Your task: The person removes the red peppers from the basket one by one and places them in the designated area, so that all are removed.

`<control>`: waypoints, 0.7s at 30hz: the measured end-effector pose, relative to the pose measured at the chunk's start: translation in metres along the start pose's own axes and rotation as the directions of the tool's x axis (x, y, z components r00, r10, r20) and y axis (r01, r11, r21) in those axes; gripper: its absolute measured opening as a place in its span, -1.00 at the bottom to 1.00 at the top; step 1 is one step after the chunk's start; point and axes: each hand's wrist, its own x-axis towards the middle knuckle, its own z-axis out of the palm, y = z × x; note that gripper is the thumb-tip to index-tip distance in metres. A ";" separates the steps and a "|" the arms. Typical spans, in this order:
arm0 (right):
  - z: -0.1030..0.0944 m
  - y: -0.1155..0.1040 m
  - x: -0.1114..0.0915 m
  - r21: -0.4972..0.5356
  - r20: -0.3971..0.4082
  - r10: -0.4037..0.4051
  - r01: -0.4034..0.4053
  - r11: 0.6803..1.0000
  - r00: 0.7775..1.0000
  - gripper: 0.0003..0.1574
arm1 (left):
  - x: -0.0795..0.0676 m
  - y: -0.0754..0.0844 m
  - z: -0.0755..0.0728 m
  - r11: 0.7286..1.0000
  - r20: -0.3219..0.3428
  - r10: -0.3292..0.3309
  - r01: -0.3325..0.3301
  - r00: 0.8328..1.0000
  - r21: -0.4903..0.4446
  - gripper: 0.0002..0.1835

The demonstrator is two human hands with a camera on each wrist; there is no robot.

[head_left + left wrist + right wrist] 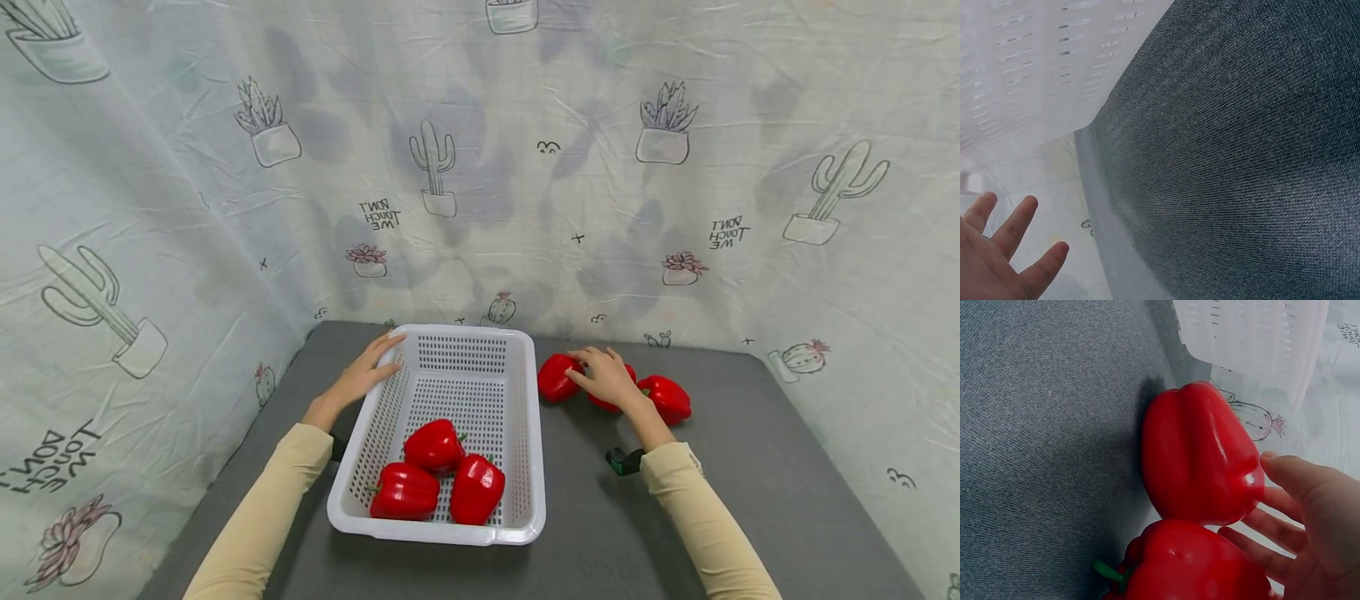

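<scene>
My left hand [363, 375] rests on the left rim of a white plastic basket [535, 433], its fingers spread and fairly straight in the left wrist view. Three red bell peppers lie at the basket's near end: one [433, 446] behind, one [406, 492] front left, one [477, 490] front right. Right of the basket, my right hand [609, 379] reaches over a row of three more. Its thumb tip is right at the bell pepper [1200, 450] closest to the basket, fingers extended behind it. The middle bell pepper [1191, 562] is partly hidden under this hand; the third [667, 398] lies beside the wrist.
A dark grey cloth-covered table [585, 517] carries everything. Pale curtains [525, 208] printed with cacti and potted plants hang behind and along both sides. A dark strap [624, 461] sits at the right wrist.
</scene>
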 end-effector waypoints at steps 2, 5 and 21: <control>0.001 0.002 -0.001 -0.003 -0.008 0.000 0.000 1.000 1.000 -0.49 | 0.000 0.000 0.000 1.000 -0.004 0.004 -0.004 1.000 -0.001 -0.38; 0.001 0.005 -0.002 -0.006 -0.014 0.003 -0.003 1.000 1.000 -0.50 | 0.000 0.001 0.000 1.000 -0.007 0.015 -0.015 1.000 0.002 -0.39; -0.009 -0.003 0.001 0.034 -0.064 0.006 -0.003 0.999 0.998 -0.50 | 0.000 -0.001 0.001 0.999 -0.018 0.053 -0.054 0.998 -0.009 -0.37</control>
